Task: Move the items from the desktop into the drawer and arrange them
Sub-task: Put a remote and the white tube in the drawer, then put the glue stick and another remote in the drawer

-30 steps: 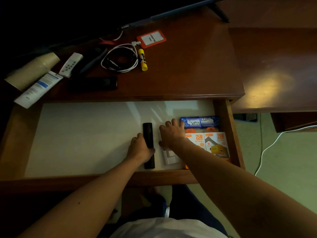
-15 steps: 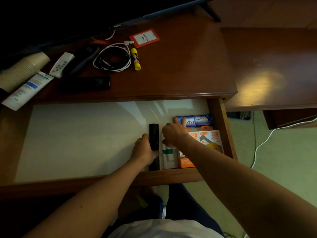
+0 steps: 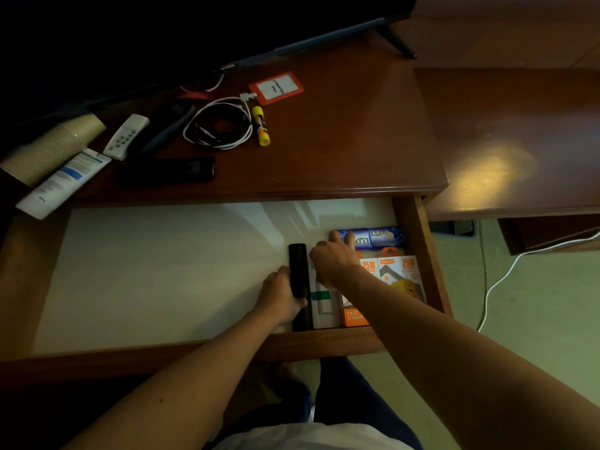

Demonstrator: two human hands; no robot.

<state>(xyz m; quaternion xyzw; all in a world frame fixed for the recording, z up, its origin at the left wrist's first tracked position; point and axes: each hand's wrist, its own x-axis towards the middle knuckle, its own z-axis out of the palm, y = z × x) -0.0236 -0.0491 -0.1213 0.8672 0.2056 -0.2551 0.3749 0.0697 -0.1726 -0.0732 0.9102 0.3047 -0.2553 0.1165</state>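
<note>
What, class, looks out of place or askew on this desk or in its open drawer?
One thing: the white-and-blue squeeze tube at the desktop's left front corner lies aslant, its end jutting past the edge over the drawer. The stack of beige paper cups beside it lies toppled on its side. Nothing looks spilled or damaged.

Remote in drawer, left of charger boxes; soap bars behind boxes.
</note>
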